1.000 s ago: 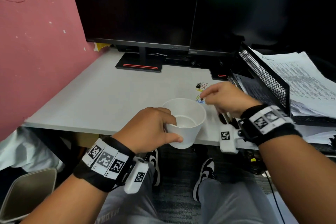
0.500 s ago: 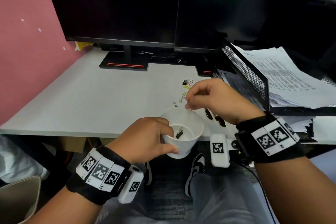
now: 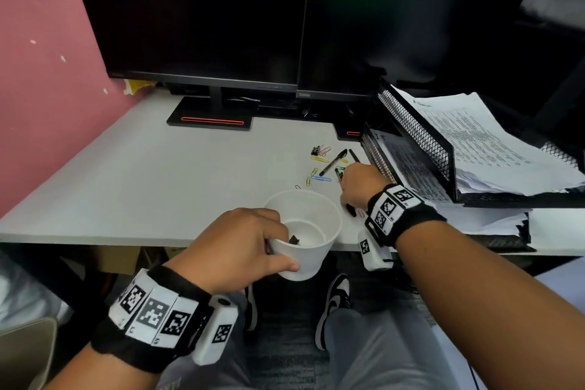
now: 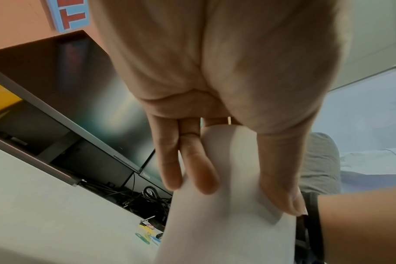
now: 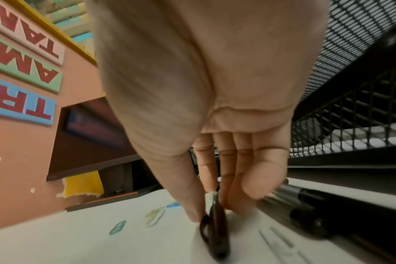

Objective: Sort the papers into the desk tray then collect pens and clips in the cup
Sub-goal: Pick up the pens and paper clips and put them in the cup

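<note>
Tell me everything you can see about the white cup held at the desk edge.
The white cup is plain, round and tapered, probably paper or plastic. It is upright and open-topped, at the near edge of the white desk, its base lower than the desktop. The left hand grips its side, thumb in front. One small dark clip lies inside.

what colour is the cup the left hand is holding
White. The cup, gripped by the left hand, shows best in the head view.

Bare desk (image 3: 133, 174) to the left; mesh tray (image 3: 414, 136) (papers inside) close along the right.
</note>
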